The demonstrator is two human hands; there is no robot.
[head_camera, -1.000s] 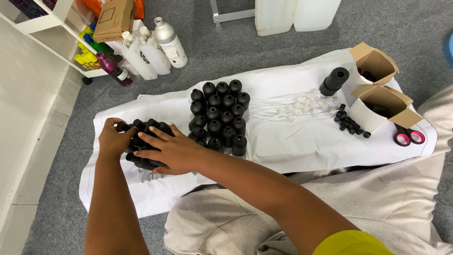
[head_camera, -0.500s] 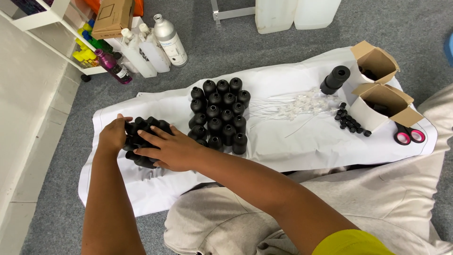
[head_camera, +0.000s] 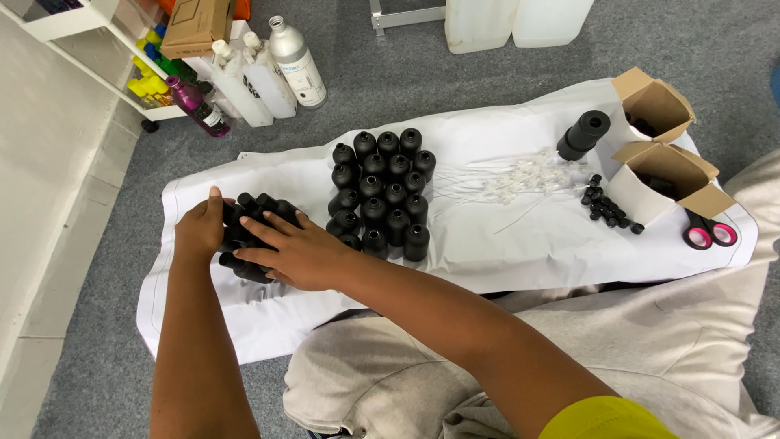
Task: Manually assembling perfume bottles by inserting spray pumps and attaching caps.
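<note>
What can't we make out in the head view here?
- Bottle cluster: mostly covered by left hand and right hand; count unclear.
- Open cardboard boxes: insides in shadow, contents unclear.
- White containers: cut off by top edge.
- Small black caps: too small to count.
</note>
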